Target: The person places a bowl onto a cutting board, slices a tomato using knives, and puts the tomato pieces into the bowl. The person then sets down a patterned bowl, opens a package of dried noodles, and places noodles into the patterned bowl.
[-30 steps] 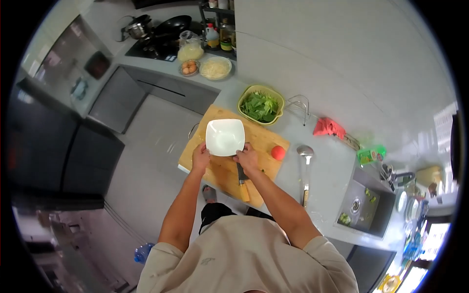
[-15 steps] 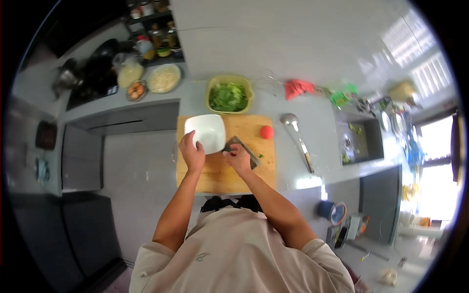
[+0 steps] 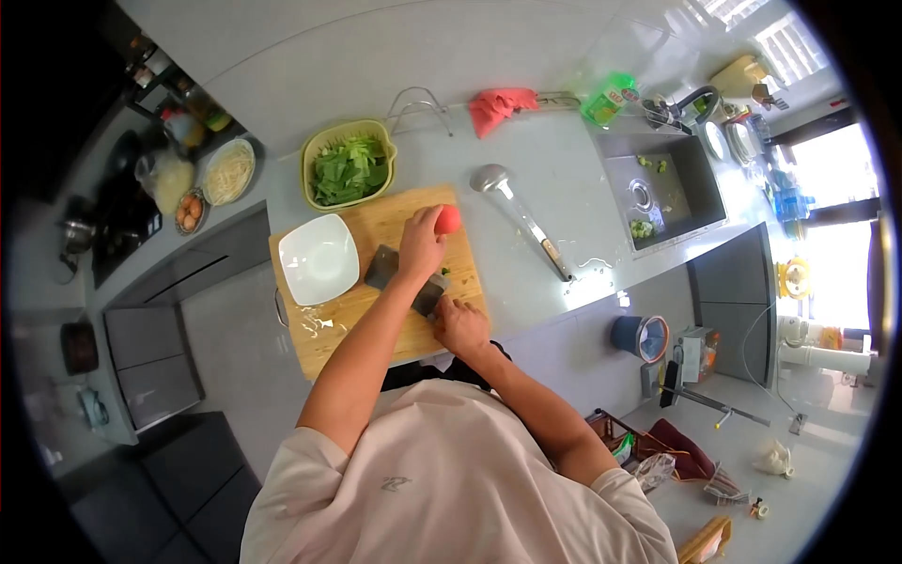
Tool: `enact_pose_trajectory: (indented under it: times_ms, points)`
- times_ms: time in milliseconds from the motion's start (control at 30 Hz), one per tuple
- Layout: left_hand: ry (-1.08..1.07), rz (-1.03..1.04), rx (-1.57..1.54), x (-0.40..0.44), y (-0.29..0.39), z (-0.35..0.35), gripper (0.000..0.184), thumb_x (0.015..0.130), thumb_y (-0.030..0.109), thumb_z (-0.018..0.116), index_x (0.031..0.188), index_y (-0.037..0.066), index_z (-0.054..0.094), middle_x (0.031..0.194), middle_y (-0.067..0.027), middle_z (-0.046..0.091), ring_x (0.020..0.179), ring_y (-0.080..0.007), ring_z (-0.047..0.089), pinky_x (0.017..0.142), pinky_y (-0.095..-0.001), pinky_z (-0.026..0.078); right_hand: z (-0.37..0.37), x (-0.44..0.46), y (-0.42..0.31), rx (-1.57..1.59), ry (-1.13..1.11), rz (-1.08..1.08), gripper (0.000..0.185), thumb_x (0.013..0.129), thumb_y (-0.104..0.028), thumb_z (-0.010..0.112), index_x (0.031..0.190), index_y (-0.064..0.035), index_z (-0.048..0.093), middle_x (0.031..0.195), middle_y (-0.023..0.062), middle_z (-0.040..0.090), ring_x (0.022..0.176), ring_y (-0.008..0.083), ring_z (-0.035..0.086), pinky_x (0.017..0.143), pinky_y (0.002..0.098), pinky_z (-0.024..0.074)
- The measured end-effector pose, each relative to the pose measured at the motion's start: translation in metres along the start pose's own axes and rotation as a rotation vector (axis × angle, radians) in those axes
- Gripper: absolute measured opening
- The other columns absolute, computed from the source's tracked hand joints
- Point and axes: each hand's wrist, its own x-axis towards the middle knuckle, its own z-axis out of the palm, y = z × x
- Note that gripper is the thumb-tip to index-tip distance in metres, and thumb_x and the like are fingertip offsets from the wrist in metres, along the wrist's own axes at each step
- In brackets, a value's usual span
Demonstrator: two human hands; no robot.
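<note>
On the right half of the cutting board point(image 3: 383, 221), the person's two hands stand apart, each at its own object. The left hand point(image 3: 423, 249) reaches to the tomato point(image 3: 448, 220), which lies near the board's far right corner; the fingers meet its left side, though whether they grip it firmly cannot be told. The right hand point(image 3: 462, 327), toward the board's near right corner, is curled about the handle end of the knife point(image 3: 380, 267), the handle itself hidden by the fingers. The step in hand is judged to be the taking hold of both objects. Since the left forearm crosses above the blade, which slants toward the board's middle, the next move appears to call for drawing that arm off the blade's line before the knife is raised or turned. At the board's left side rests the white bowl point(image 3: 318, 259), limiting leftward travel. Just beside the board's far left edge stands the basket of greens point(image 3: 308, 177). To the board's right, a strip of counter point(image 3: 503, 273) separates its edge from the ladle point(image 3: 534, 228), giving some sideways room; the board's near edge lies close to the person's body, leaving little.
</note>
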Motion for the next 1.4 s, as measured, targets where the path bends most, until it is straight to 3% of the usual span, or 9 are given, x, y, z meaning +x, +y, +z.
enact_pose_trajectory:
  times_ms: [300,433,500,600,767,933,1033,1133,1400]
  points:
    - [-0.063,0.038,0.137,0.027,-0.018,0.014,0.059,0.082,0.009,0.077,0.137,0.008,0.055,0.129,-0.0181,0.059,0.111,-0.0409,0.062,0.098,-0.0455,0.053,-0.048,0.023,0.041,-0.072,-0.258,-0.066,0.047,0.076,-0.015,0.070,0.120,-0.0090,0.053,0.105,0.0170,0.071,0.097,0.0393,0.071,0.085,0.0495,0.0575]
    - [0.033,-0.402,-0.540,-0.011,-0.002,-0.026,0.047,0.095,0.021,0.065,0.138,0.009,0.050,0.126,-0.0191,0.062,0.100,-0.0377,0.068,0.086,-0.0445,0.058,-0.070,0.030,0.054,-0.029,-0.271,-0.162,0.055,0.080,-0.017,0.068,0.131,-0.0121,0.049,0.115,0.0190,0.070,0.100,0.0402,0.071,0.086,0.0514,0.0569]
    - [0.086,-0.694,-1.135,-0.042,-0.007,-0.046,0.043,0.099,0.026,0.058,0.138,0.010,0.048,0.123,-0.0190,0.063,0.097,-0.0349,0.070,0.079,-0.0431,0.060,-0.081,0.035,0.064,-0.066,-0.234,-0.225,0.053,0.083,-0.019,0.068,0.133,-0.0136,0.050,0.107,0.0194,0.071,0.094,0.0405,0.072,0.081,0.0516,0.0578]
    - [0.206,-0.801,-1.449,-0.100,-0.011,-0.069,0.043,0.100,0.028,0.058,0.137,0.007,0.050,0.121,-0.0163,0.062,0.091,-0.0304,0.071,0.076,-0.0402,0.061,-0.088,0.044,0.084,-0.073,-0.160,-0.310,0.049,0.087,-0.025,0.068,0.134,-0.0170,0.055,0.097,0.0190,0.073,0.086,0.0405,0.072,0.077,0.0518,0.0582]
    - [0.258,-0.837,-1.257,-0.156,-0.031,-0.054,0.044,0.100,0.026,0.064,0.135,0.003,0.052,0.116,-0.0159,0.066,0.085,-0.0276,0.072,0.072,-0.0381,0.060,-0.117,0.042,0.071,-0.044,-0.117,-0.288,0.028,0.092,-0.032,0.066,0.113,-0.0146,0.071,0.076,0.0196,0.072,0.074,0.0402,0.071,0.071,0.0512,0.0579]
    - [0.342,-0.899,-0.793,-0.184,-0.045,-0.040,0.044,0.098,0.021,0.069,0.134,0.000,0.054,0.100,-0.0112,0.068,0.067,-0.0168,0.067,0.056,-0.0308,0.056,-0.112,0.015,0.043,-0.082,-0.117,-0.326,0.026,0.091,-0.027,0.066,0.112,-0.0129,0.071,0.085,0.0155,0.073,0.076,0.0387,0.071,0.071,0.0498,0.0578]
    - [0.297,-0.711,-0.601,-0.196,-0.056,-0.044,0.039,0.096,0.018,0.071,0.127,-0.003,0.059,0.093,-0.0104,0.069,0.063,-0.0141,0.064,0.053,-0.0298,0.053,-0.099,0.000,0.027,-0.092,-0.095,-0.402,0.024,0.090,-0.022,0.065,0.111,-0.0114,0.071,0.090,0.0125,0.074,0.078,0.0369,0.072,0.071,0.0488,0.0581]
    - [0.439,-0.783,-0.644,-0.201,-0.058,-0.041,0.036,0.093,0.017,0.073,0.120,-0.004,0.064,0.086,-0.0083,0.069,0.062,-0.0121,0.062,0.055,-0.0292,0.052,-0.089,-0.013,0.009,-0.074,-0.054,-0.453,0.020,0.090,-0.019,0.065,0.107,-0.0096,0.071,0.087,0.0126,0.072,0.074,0.0371,0.070,0.067,0.0484,0.0568]
    - [0.390,-0.777,-0.648,-0.210,-0.088,-0.034,0.027,0.087,0.018,0.080,0.103,-0.003,0.072,0.087,-0.0072,0.073,0.070,-0.0117,0.066,0.064,-0.0279,0.054,-0.091,-0.034,-0.017,-0.079,-0.006,-0.503,0.021,0.089,-0.014,0.066,0.108,-0.0090,0.072,0.082,0.0115,0.070,0.070,0.0340,0.069,0.064,0.0453,0.0568]
